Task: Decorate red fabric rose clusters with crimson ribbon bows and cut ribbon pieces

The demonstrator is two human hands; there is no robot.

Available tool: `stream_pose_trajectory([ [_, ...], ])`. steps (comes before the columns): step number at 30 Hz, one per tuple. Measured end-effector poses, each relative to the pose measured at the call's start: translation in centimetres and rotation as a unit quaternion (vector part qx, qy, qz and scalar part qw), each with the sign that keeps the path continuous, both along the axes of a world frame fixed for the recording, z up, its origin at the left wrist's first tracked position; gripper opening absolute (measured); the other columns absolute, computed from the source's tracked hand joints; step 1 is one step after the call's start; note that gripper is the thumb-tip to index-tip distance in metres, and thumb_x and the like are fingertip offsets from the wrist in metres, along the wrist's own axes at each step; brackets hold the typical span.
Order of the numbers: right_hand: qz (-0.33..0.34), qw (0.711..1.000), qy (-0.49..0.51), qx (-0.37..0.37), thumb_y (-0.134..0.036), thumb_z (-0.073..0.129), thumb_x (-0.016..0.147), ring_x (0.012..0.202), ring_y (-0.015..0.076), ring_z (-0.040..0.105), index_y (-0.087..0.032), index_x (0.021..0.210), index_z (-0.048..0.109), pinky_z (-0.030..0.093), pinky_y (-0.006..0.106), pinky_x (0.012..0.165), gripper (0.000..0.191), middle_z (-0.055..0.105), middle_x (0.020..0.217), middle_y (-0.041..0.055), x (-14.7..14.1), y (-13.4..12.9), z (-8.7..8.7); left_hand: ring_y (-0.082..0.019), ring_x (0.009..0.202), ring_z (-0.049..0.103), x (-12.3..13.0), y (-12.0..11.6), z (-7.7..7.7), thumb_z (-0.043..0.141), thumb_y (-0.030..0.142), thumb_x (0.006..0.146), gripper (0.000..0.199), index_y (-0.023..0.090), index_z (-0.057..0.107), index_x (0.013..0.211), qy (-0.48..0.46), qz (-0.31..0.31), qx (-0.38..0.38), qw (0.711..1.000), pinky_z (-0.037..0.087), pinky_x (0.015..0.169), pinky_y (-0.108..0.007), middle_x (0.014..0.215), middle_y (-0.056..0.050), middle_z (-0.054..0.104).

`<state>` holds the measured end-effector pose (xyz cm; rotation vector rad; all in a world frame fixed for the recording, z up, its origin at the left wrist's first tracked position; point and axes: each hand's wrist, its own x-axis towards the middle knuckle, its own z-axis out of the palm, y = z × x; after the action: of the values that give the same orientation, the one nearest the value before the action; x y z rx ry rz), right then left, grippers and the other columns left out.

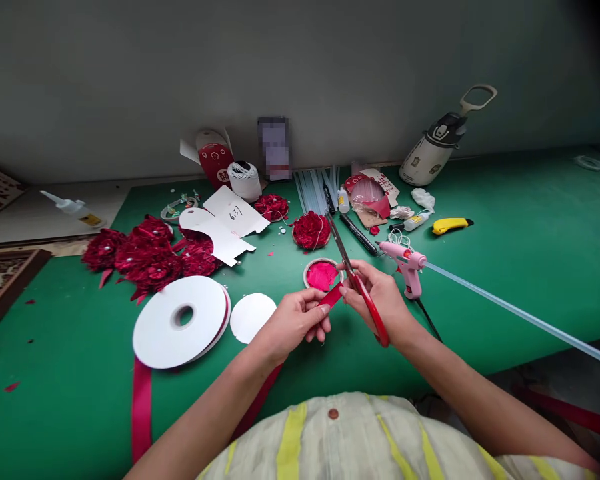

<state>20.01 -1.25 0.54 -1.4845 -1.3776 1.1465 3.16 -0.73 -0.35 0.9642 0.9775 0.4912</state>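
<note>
My left hand [296,320] is closed, its thumb and fingers pinching a strip of red ribbon [332,296]. Red-handled scissors [371,308] rest in my right hand [386,293], with the blades pointing away from me. The thumb and fingertips of that hand also touch the far end of the ribbon. Just beyond the ribbon lies a small round container [322,274] with red pieces in it. A white paper disc [253,317] is beside my left hand. Further left lies a white ribbon spool [165,330], with red ribbon trailing toward me.
Red fabric flowers [147,257] are heaped at the left, and another flower [311,231] lies mid-table. To the right are a pink glue gun [406,267] with a long glue stick, a yellow cutter [451,226] and a bottle [430,153]. A phone [275,148] leans against the wall.
</note>
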Motion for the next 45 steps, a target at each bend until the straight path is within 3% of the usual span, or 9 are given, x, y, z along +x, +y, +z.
stream_pose_trajectory([
  [3,0.001,0.999,-0.049,0.022,-0.020,0.058,0.072,0.057,0.0117,0.048,-0.016,0.108,0.058,0.042,0.024,0.056,0.036,0.054,0.065,-0.0029,0.2,1.2,-1.1,-0.005,0.042,0.047,-0.5,0.4,-0.7,0.060,0.035,0.078,0.023,0.014,0.054,0.072,0.029,0.025,-0.016,0.999,0.025,0.039,-0.017,0.055,0.001,0.057],
  [9,0.011,0.992,-0.128,-0.003,-0.039,0.061,0.076,0.063,0.0157,0.053,-0.017,0.105,0.059,0.045,0.027,0.062,0.037,0.060,0.071,0.0015,1.4,0.8,-2.8,-0.003,0.038,0.042,-0.6,1.6,-1.6,0.061,0.036,0.076,0.024,0.015,0.052,0.070,0.037,0.072,-0.035,0.996,0.020,0.037,-0.016,0.052,0.003,0.054],
  [15,0.130,0.969,-0.173,-0.116,-0.053,0.050,0.083,0.056,0.0126,0.044,-0.018,0.102,0.059,0.038,0.024,0.053,0.040,0.048,0.062,-0.0028,4.4,-3.6,-0.4,-0.003,0.037,0.039,-0.6,2.5,-2.2,0.058,0.034,0.078,0.023,0.015,0.050,0.068,0.033,0.092,-0.036,0.995,0.019,0.036,-0.016,0.050,0.003,0.052],
  [18,0.168,0.958,-0.186,-0.142,-0.054,0.052,0.082,0.056,0.0119,0.039,-0.018,0.099,0.061,0.035,0.023,0.052,0.041,0.045,0.060,-0.0039,4.4,-4.3,0.7,-0.003,0.037,0.039,-0.5,2.6,-2.5,0.057,0.034,0.079,0.022,0.015,0.052,0.069,0.026,0.078,-0.030,0.996,0.020,0.036,-0.016,0.051,0.003,0.053],
  [26,0.186,0.954,-0.178,-0.152,-0.056,0.051,0.082,0.058,0.0122,0.036,-0.018,0.098,0.063,0.032,0.024,0.053,0.043,0.044,0.061,-0.0036,3.1,-3.0,1.3,-0.003,0.037,0.042,-0.3,2.4,-2.8,0.057,0.034,0.079,0.021,0.014,0.054,0.073,0.014,0.060,-0.033,0.998,0.019,0.036,-0.016,0.051,0.003,0.053],
  [37,0.167,0.958,-0.190,-0.138,-0.056,0.052,0.080,0.052,0.0112,0.034,-0.015,0.092,0.067,0.028,0.023,0.048,0.046,0.045,0.056,-0.0033,3.4,-2.7,-0.8,-0.004,0.038,0.044,-0.3,2.7,-3.3,0.058,0.034,0.078,0.022,0.014,0.054,0.072,0.003,0.059,-0.035,0.998,0.023,0.035,-0.016,0.053,0.002,0.055],
  [45,0.148,0.962,-0.196,-0.119,-0.055,0.052,0.080,0.052,0.0114,0.036,-0.015,0.088,0.066,0.031,0.024,0.048,0.043,0.047,0.055,-0.0021,3.7,-2.5,-1.2,-0.005,0.036,0.045,-0.4,2.7,-3.3,0.060,0.038,0.077,0.024,0.016,0.053,0.075,0.012,0.069,-0.051,0.996,0.022,0.033,-0.014,0.050,0.002,0.055],
])
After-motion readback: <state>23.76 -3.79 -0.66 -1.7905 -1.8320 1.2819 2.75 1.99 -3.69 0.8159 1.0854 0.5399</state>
